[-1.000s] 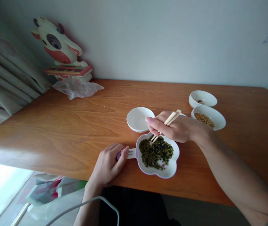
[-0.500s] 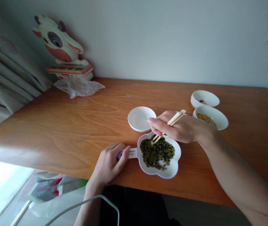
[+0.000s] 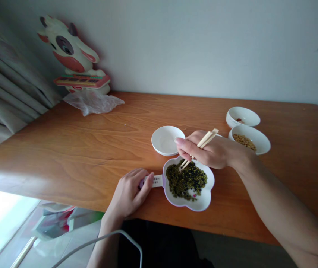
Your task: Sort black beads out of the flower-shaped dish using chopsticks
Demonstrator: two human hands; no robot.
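My left hand (image 3: 133, 191) is closed around the handle of a white, flower-shaped dish (image 3: 203, 203) with a purple rim and a printed label on its handle. Small green and black beans (image 3: 186, 180) cover much of the dish's bottom. With my right hand (image 3: 203, 150) I grip a pair of light wooden chopsticks (image 3: 207, 138). Their tips are close together among the beans at the dish's upper left; whether a bean is between them I cannot tell. Just behind the dish stands a white bowl (image 3: 164, 140), partly covered by my right fingers, with no beans visible inside.
Two more white bowls stand back right: the nearer bowl (image 3: 262, 143) holds pale yellow beans, the farther bowl (image 3: 242, 111) a few reddish bits. A cow-shaped toy keyboard (image 3: 83, 80) and a clear plastic bag (image 3: 97, 104) are back left. A grey cable (image 3: 105, 235) crosses my left forearm.
The chopstick tips have drawn closer together and shifted slightly down and left among the beans. My left hand and the dish stay in place.
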